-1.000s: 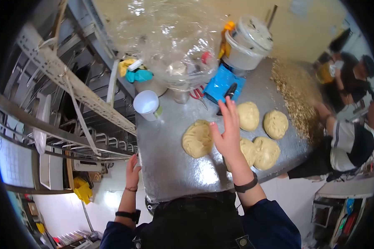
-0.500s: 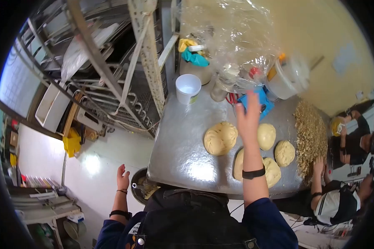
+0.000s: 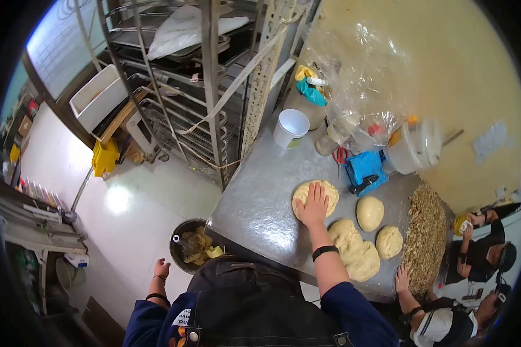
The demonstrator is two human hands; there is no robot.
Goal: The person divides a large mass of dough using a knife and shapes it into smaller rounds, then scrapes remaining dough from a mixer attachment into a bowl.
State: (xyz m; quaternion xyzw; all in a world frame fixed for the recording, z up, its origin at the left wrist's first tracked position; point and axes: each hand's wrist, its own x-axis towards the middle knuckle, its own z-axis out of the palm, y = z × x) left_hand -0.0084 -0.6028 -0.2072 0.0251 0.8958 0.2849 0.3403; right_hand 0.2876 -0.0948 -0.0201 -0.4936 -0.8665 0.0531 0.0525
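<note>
My right hand (image 3: 314,205) lies flat with its fingers stretched out on a round piece of pale dough (image 3: 303,192). Beside that piece is a smooth dough ball (image 3: 370,213), with a smaller, rougher one (image 3: 389,242) nearer the grain heap. A large lumpy mass of dough (image 3: 353,253) rests just right of my right forearm. My left hand (image 3: 162,268) hangs low off the table's left side, near a metal bin (image 3: 176,246) with scraps in it. Its fingers are loosely bent and apart, with nothing seen in them.
The metal table (image 3: 252,199) bears a white tub (image 3: 291,128), red-handled scissors (image 3: 341,155), a blue packet (image 3: 366,169), a clear bucket (image 3: 414,147) and a long heap of chopped, grainy pieces (image 3: 425,237). A co-worker's hand (image 3: 403,278) touches the heap. A tray rack (image 3: 214,87) stands left.
My right hand has come down from above the table onto the dough at the left. The view has shifted, showing more of the bin. My left hand still hangs low.
</note>
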